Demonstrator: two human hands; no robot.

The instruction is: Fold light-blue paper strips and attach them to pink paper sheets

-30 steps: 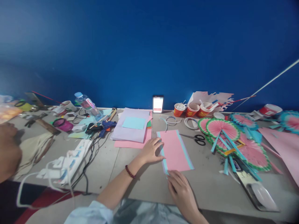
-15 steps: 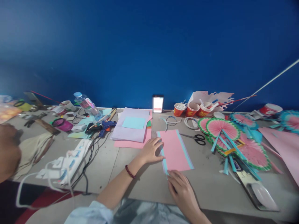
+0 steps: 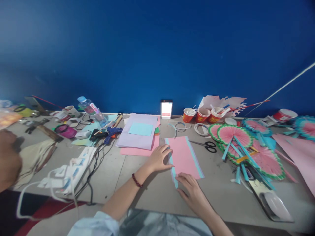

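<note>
A pink sheet of paper (image 3: 182,155) lies flat before me, with light blue and lilac strips along both long sides. My left hand (image 3: 159,159) rests on its left side, fingers loosely spread over the blue strip (image 3: 173,172). At the lower left corner, my right hand (image 3: 191,190) touches the sheet's near edge with its fingertips, thumb apart from the fingers. Neither hand grips anything. The blue strip's near end sticks out past the pink sheet. Black-handled scissors (image 3: 209,146) lie just right of the sheet.
Lilac paper (image 3: 136,142) is stacked left of the sheet. Folded pink paper fans (image 3: 235,136) and a phone with a mouse (image 3: 277,205) lie right. Paper cups (image 3: 203,115) stand behind. A power strip (image 3: 80,167), glue gun (image 3: 112,132) and another person's hand (image 3: 8,160) are left.
My right hand has shifted slightly up, and its thumb and fingers have spread apart, uncovering the near end of the blue strip. My left hand stays in place.
</note>
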